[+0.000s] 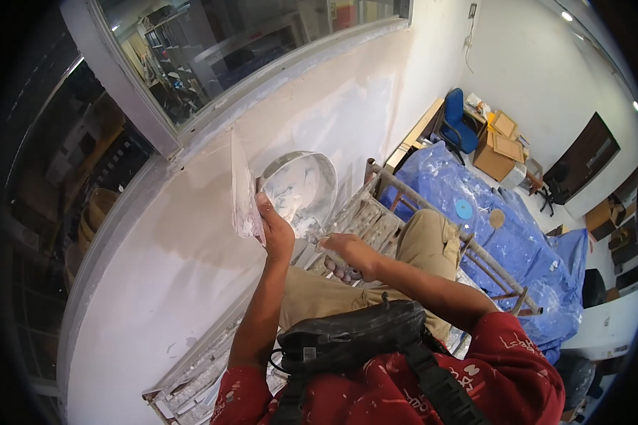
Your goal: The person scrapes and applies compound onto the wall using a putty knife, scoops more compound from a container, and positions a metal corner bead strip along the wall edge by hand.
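Note:
My left hand (276,230) is closed on the edge of a flat, white-smeared plastering board (242,191), held upright close to the wall. Just right of the board is a round bucket (333,185), with whitish plaster (301,195) coating its inside. My right hand (351,255) is wrapped round the handle of what looks like a putty knife (317,239), at the bucket's near rim. Its blade is mostly hidden or blurred against the bucket.
I sit on a scaffold platform (365,216) streaked with plaster, beside a partly skimmed wall (191,255) below a window frame (298,62). Rusty scaffold rails (493,268) run at right. Beyond are a blue tarp (439,173), a blue chair (457,120) and cardboard boxes (495,157).

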Demonstrator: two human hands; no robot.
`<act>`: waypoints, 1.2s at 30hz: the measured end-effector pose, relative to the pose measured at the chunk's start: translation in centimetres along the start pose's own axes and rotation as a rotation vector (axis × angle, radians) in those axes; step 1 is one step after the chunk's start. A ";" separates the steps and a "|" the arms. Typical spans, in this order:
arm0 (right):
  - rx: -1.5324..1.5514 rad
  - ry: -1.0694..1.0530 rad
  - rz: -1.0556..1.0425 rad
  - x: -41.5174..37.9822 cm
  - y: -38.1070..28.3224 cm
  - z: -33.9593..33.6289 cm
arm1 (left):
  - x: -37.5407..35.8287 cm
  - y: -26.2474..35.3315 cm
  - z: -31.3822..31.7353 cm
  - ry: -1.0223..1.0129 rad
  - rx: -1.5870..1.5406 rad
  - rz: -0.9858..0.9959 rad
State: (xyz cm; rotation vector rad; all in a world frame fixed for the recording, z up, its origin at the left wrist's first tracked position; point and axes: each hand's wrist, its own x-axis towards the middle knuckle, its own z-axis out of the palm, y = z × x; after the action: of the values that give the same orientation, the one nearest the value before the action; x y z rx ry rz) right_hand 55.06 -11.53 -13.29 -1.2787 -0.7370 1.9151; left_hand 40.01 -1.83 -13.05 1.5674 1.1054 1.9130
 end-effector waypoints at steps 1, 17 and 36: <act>0.092 -0.052 0.084 -0.5 -0.7 0.0 | 0.0 0.0 -0.1 -0.027 0.019 -0.001; -1.419 0.473 -0.928 -0.4 -10.1 -2.4 | -0.7 -1.3 0.5 -0.115 0.110 -0.001; -1.422 0.304 -0.763 1.5 -4.8 -0.2 | 0.0 -2.5 -0.6 0.063 0.161 -0.043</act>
State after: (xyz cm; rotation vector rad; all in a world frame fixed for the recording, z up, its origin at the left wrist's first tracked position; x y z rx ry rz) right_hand 55.99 -7.47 -10.49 -1.5638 -2.1698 0.3787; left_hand 39.06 -0.53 -15.11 1.5616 1.3383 1.8975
